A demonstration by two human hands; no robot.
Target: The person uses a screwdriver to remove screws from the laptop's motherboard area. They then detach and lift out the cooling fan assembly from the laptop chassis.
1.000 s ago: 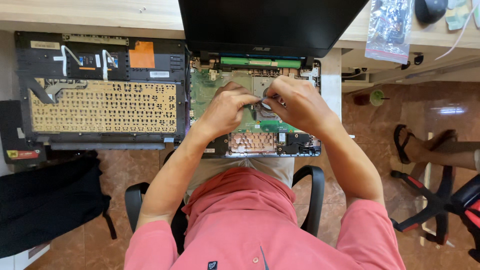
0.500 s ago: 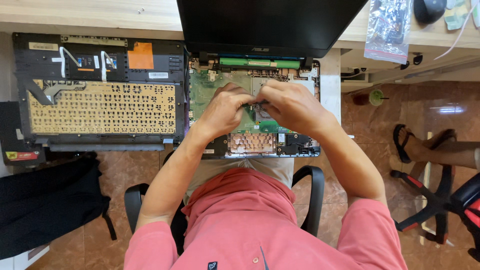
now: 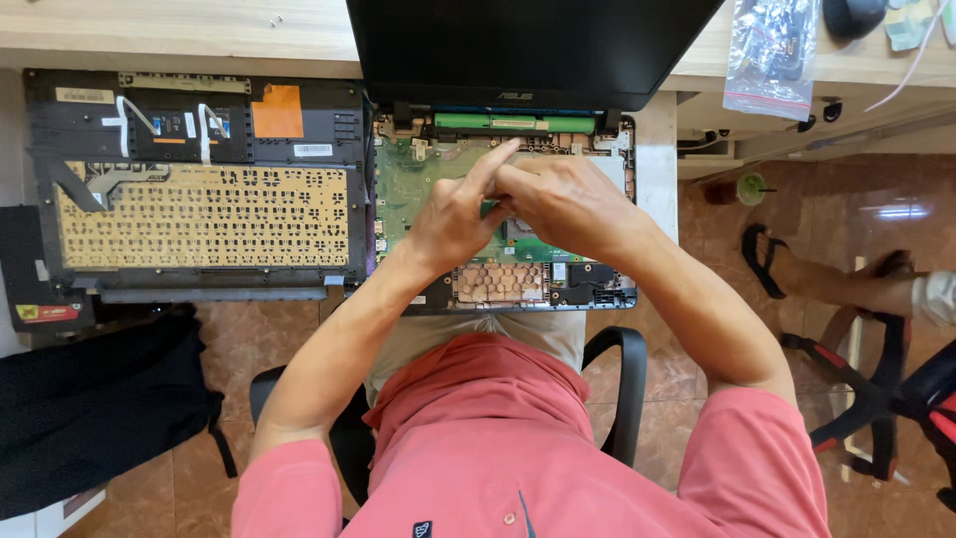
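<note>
leaning over the opened laptop base (image 3: 418, 189) at the desk's near edge, both hands meet above its green board. left hand (image 3: 453, 224) has its index finger stretched far, other fingers curled; right hand (image 3: 568, 204) pinches fingertips together, on what i cannot tell. removed keyboard panel (image 3: 199, 214) lies left.

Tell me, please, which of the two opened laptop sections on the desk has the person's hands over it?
The right-hand section, the laptop base with its green circuit board exposed, below the black screen. Both the left hand and right hand are over it; the upturned keyboard panel lies untouched alongside.
</note>
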